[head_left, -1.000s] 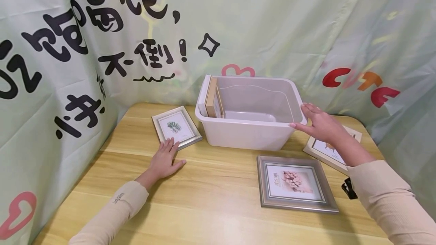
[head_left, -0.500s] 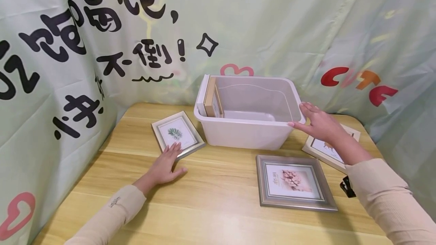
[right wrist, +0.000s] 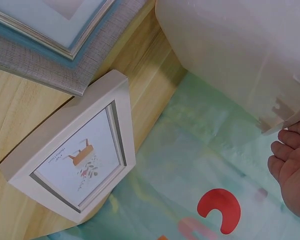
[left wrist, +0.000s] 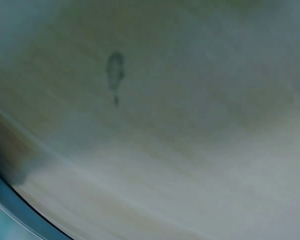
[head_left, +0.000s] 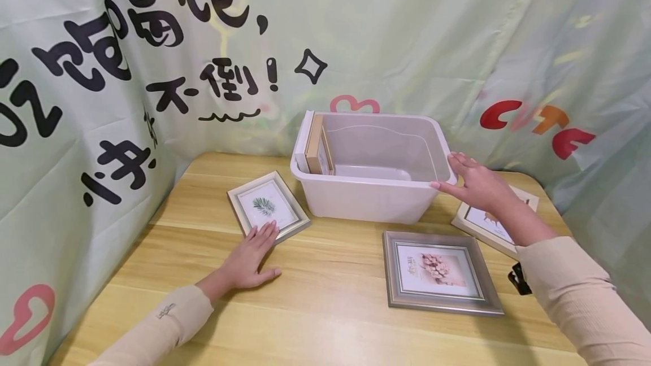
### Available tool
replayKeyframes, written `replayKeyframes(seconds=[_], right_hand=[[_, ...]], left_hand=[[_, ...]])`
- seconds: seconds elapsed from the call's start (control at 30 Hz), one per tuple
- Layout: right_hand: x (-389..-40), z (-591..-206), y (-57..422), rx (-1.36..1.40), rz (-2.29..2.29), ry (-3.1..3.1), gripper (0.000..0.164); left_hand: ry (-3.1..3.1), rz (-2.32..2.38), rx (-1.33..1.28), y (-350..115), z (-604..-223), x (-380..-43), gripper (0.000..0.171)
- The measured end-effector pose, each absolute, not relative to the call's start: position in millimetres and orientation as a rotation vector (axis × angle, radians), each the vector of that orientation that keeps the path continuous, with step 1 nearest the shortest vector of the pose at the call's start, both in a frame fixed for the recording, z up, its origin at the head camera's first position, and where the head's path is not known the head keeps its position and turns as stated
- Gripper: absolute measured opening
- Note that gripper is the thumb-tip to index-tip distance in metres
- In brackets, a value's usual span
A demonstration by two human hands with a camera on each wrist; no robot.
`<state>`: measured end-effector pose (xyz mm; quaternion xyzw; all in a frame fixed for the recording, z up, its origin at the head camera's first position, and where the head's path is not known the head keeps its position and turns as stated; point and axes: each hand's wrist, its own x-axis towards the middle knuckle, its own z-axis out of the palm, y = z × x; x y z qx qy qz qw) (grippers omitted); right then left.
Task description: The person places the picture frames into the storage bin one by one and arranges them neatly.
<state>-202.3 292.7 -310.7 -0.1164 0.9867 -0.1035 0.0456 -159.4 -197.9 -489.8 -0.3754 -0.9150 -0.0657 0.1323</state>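
Your left hand (head_left: 249, 258) lies with straight fingers on the near corner of the leaf frame (head_left: 264, 206), wrapped round nothing; such a light press from above seems meant to hold or guide the frame flat on the table (head_left: 315, 309). That frame sits face up, turned at an angle, just left of the tub (head_left: 371, 202). Your right hand (head_left: 475, 182) spans the tub's near right corner, thumb at the front rim and fingers at the end, so you have that corner between them, probably to steady it; how firmly, you cannot tell from here. Inside, the white frame (head_left: 304, 140) and tan frame (head_left: 314, 146) stand on edge side by side against the left end, a placing that likely lets the wall prop them and leaves most of the floor bare. The flower frame (head_left: 442, 273) lies flat in front of the tub, to the right, and the thick frame (right wrist: 77, 155) lies face up beyond it, partly under your right forearm in the head view; neither is touched by your fingers.
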Motion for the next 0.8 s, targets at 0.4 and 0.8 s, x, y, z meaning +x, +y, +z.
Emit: replayKeyframes(seconds=[0.4,0.8], right_hand=[[-203,-311,292,-0.355,-0.311,3.014,0.092],[-203,-311,293,-0.356,-0.314,3.020,0.092]], left_hand=[[-2.629,-0.233,-1.163,-191,-490,-145,0.087],[-2.629,-0.221,-1.228,-183,-485,-139,0.086]])
